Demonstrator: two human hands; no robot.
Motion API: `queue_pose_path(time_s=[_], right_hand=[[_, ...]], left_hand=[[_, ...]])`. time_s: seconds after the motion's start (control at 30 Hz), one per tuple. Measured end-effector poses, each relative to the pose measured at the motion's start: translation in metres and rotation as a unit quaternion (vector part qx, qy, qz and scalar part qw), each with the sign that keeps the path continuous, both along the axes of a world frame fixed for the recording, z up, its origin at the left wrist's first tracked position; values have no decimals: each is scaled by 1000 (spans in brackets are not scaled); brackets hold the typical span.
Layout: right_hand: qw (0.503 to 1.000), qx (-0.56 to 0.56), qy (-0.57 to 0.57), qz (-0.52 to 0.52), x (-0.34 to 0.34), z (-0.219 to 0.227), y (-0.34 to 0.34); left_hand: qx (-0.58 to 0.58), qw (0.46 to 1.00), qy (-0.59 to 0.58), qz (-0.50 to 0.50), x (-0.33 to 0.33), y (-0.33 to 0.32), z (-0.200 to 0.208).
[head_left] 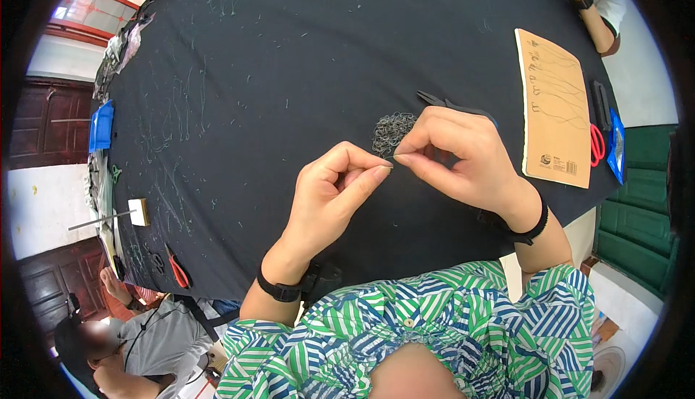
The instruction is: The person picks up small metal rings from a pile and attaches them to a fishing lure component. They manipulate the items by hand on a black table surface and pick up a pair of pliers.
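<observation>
My left hand (pixel 331 195) is closed in a pinch, thumb against forefinger, on something too small to make out. Just beside it my right hand (pixel 463 156) pinches what looks like a thin greenish thread (pixel 391 158), which shows faintly between the two sets of fingertips. Right behind the fingertips lies a heap of small dark wire pieces (pixel 393 130), perhaps hooks, partly covered by my right hand. Dark pliers (pixel 433 99) rest beyond that hand, their handles mostly hidden by it.
At the right lies a brown notebook (pixel 554 135) bearing hooks with fine lines, beside red-handled scissors (pixel 596 146) and a blue packet (pixel 615 146). Loose threads cover the black cloth's left side. Red-handled pliers (pixel 178 270) and a blue tray (pixel 101 125) lie left. Other people sit around the table.
</observation>
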State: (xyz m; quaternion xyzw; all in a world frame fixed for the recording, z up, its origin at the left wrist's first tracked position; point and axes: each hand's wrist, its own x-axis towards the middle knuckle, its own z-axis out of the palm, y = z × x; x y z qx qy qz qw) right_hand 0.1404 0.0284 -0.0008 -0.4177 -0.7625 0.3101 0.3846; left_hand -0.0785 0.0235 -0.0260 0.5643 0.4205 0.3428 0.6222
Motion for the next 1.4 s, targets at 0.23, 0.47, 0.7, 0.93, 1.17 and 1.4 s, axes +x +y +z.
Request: queue_pose_path(time_s=[0.23,0.47,0.7,0.93,1.17,1.4], right_hand=[[999,36,0,14,-1,-3,1],[995,89,-41,33,0,-4,2],[996,43,-54,57,2,0,0],[998,23,-25,59,4,0,2],[999,-7,-19,40,4,2,1],[998,17,-29,56,4,2,1]], left_hand=[[-15,1000,-4,-7,2,0,1],[-3,1000,6,-18,2,-1,2],[26,1000,15,-8,2,0,1],[9,1000,-8,1,2,-1,3],[7,1000,-10,-13,1,-1,0],[-7,1000,-14,-7,2,-1,0]])
